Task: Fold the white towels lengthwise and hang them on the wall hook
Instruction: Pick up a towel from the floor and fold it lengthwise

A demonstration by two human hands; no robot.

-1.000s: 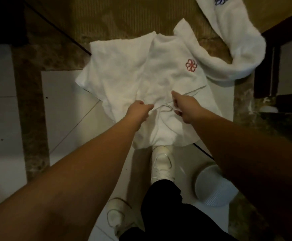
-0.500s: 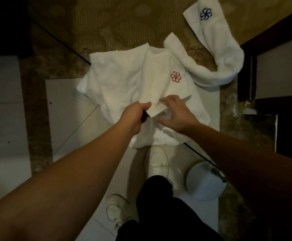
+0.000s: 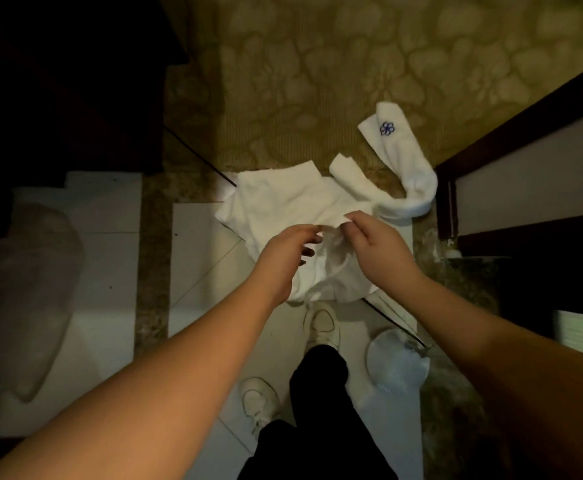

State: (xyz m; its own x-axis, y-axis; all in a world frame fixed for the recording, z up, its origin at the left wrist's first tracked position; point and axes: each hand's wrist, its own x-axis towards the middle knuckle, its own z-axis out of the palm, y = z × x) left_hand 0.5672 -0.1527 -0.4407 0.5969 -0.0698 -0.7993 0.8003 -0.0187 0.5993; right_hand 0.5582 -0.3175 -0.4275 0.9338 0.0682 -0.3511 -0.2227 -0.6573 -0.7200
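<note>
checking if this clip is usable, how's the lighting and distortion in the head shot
Head view: dim, yellowish light, corners falling to near black; wide-angle bend along the door frame; white towel stays readable, the blue emblem slightly soft; both forearms loom large.

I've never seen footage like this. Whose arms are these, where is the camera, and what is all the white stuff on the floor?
The camera sits on a person's head, looking down, so the two bare arms are the wearer's own. The left hand and right hand both pinch an edge of a white towel that is spread on the floor. A second towel, rolled long and marked with a blue flower, curves beside it on the carpet. Below you see the person's white shoes and a round white object I cannot identify. No wall hook is visible.
</note>
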